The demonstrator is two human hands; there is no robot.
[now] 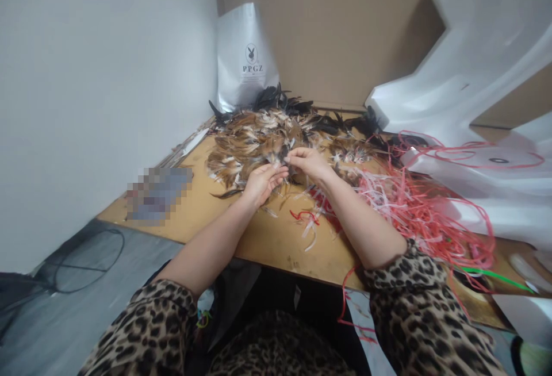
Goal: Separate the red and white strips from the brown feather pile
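My left hand (pixel 266 180) is turned partly palm up over the front of a feather pile, its thumb and fingers pinched on a small feather (pixel 273 156). Close beside it, my right hand (pixel 308 162) is closed in a pinch at the same feather; the fingertips are small and slightly blurred. Brown and tan feathers (pixel 241 134) with pale fluffy bases lie heaped behind both hands. Black feathers (pixel 276 98) are along the back of the heap.
A tangle of red and pink strips (pixel 414 209) spreads right of my right forearm. White curved sheeting or bags (pixel 483 65) rise at the right. A silver bag (pixel 245 60) stands behind the feathers. A pixelated flat item (pixel 159 196) lies left on the brown tabletop (pixel 259 238).
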